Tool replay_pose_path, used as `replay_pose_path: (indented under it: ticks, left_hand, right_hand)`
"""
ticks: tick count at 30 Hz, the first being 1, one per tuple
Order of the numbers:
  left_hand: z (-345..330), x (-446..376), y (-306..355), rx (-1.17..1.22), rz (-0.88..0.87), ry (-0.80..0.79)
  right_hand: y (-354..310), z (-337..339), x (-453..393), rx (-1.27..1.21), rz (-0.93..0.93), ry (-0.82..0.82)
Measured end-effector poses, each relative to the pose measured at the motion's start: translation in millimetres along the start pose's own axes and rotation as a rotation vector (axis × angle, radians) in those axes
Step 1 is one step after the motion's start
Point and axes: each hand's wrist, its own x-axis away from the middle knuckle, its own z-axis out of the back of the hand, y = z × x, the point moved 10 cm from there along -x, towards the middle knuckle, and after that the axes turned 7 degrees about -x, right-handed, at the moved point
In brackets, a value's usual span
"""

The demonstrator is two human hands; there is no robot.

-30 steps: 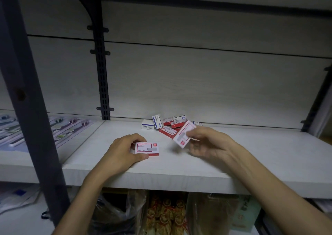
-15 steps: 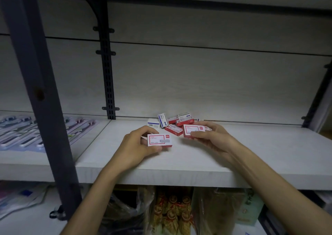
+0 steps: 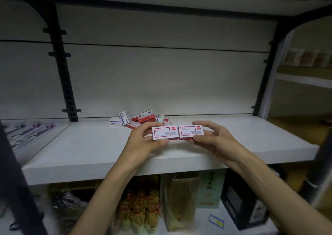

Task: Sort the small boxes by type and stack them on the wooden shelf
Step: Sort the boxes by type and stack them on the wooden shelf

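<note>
I now have both red boxes lifted off the wooden shelf (image 3: 251, 145) and side by side, left hand (image 3: 143, 143) pinching the left red box (image 3: 165, 133), right hand (image 3: 213, 137) the right red box (image 3: 190, 131), matching types before the far pile (image 3: 142, 119).

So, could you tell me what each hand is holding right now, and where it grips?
Each holds one red-and-white box by its long edges: left hand the left box, right hand the right box.

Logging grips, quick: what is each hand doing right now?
Left hand: holds the left red-and-white box.
Right hand: holds the right red-and-white box.
</note>
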Motion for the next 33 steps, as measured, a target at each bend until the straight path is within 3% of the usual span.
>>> replay_pose_path:
  ticks: [8,20,33]
  left_hand:
    - [-150.9,36.0,44.7,-0.042,-0.068,-0.122]
    - [-388.2,81.1,90.3,0.108,-0.065,-0.248]
    - [-596.5,52.3,121.9,0.017,-0.059,-0.374]
  right_hand:
    - [-53.2,124.9,85.7,0.052,0.008,0.025]
    - [-119.2,334.7,205.9,0.145,0.069,0.145]
    - [-169.1,529.7,241.8,0.102,0.068,0.323]
